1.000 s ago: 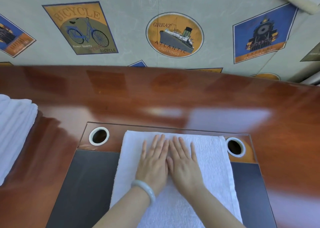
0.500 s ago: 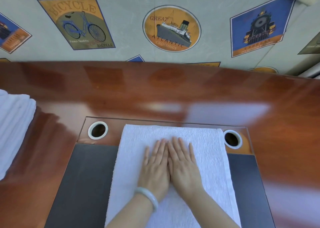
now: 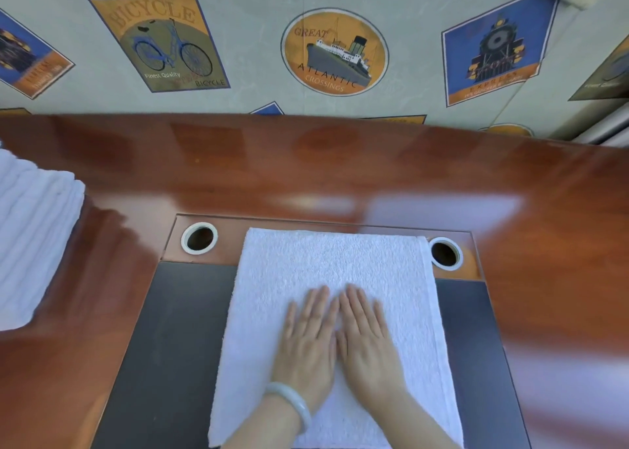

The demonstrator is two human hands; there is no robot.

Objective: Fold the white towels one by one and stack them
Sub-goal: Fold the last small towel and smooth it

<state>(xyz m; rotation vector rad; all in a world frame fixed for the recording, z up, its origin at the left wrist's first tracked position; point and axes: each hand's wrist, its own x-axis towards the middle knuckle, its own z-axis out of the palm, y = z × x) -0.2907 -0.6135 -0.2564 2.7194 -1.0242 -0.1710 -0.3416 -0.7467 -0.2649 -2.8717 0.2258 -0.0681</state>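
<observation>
A white towel [image 3: 326, 264] lies flat on the dark desk pad in front of me, its far edge between two round cable holes. My left hand [image 3: 308, 346], with a pale bangle at the wrist, and my right hand [image 3: 369, 343] rest palm-down side by side on the towel's middle, fingers straight and pointing away from me. A stack of white towels [image 3: 30, 241] sits at the left edge of the wooden desk, partly out of frame.
The glossy brown desk [image 3: 340, 169] runs back to a wall papered with bicycle, ship and train posters. Two white-rimmed cable holes, one left [image 3: 199, 238] and one right [image 3: 445, 254], flank the towel. The dark pad [image 3: 177, 339] lies under it.
Both hands have slid back toward me along the towel, staying flat and together. The towel itself stays in place.
</observation>
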